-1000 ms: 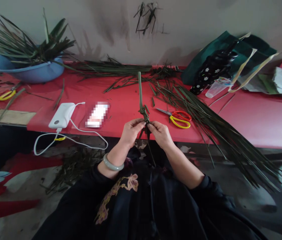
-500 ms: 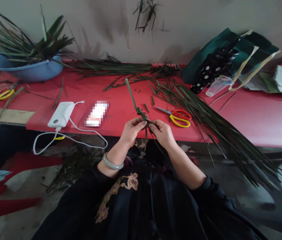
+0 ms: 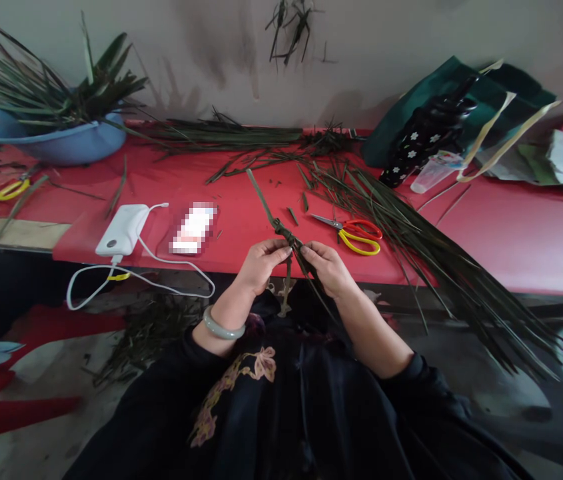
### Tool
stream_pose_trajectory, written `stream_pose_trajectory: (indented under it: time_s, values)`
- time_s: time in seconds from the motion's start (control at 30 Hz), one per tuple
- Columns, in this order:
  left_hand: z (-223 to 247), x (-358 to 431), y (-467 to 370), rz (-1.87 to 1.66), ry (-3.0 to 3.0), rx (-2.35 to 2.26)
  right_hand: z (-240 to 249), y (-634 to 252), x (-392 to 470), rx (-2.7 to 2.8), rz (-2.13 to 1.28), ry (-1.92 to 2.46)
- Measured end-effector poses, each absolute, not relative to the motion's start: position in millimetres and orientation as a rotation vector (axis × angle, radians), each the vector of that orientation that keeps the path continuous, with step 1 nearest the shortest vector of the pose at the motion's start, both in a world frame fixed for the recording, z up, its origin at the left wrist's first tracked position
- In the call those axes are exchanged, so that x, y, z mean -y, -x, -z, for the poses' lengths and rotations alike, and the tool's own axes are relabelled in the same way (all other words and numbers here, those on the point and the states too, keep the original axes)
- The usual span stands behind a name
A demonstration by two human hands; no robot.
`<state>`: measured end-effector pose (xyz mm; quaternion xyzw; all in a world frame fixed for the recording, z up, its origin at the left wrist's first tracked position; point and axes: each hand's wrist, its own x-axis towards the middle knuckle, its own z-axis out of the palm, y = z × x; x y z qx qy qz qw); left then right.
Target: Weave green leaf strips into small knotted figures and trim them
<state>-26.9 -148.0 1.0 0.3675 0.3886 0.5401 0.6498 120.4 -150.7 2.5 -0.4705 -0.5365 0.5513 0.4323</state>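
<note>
A knotted green leaf weave (image 3: 285, 231) is held over the front edge of the red table (image 3: 241, 220), one long strip pointing up and to the left. My left hand (image 3: 265, 263), with a bangle on the wrist, pinches its lower left side between thumb and finger. On its right side my right hand (image 3: 325, 263) pinches the weave and its strips. Loose strip ends hang down below and between the hands. Red and yellow scissors (image 3: 358, 235) lie to the right, their blades toward the weave.
A phone (image 3: 194, 228) and a white power bank (image 3: 122, 230) with a looped cable lie left. Long leaves (image 3: 411, 227) spread over the right front edge. Behind stand a blue basin (image 3: 76, 141) of leaves, a green bag (image 3: 396, 120) and a black flowered bottle (image 3: 418, 140).
The weave has turned slightly and its upper strip has tipped lower. My hands have moved a little apart, the right one slightly to the right, both still pinching.
</note>
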Motion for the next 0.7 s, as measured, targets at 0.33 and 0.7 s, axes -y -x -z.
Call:
stream_pose_trajectory:
  time_s: [0.33, 0.7]
  values:
    - [6.9, 148.8, 27.4, -1.225, -0.974, -0.876, 6.4, -112.1, 155.8, 1.372, -1.295, 1.192]
    - [4.3, 147.2, 27.6, -1.254, -1.088, -0.979, 3.6, -113.0, 157.6, 1.578, -1.130, 1.314]
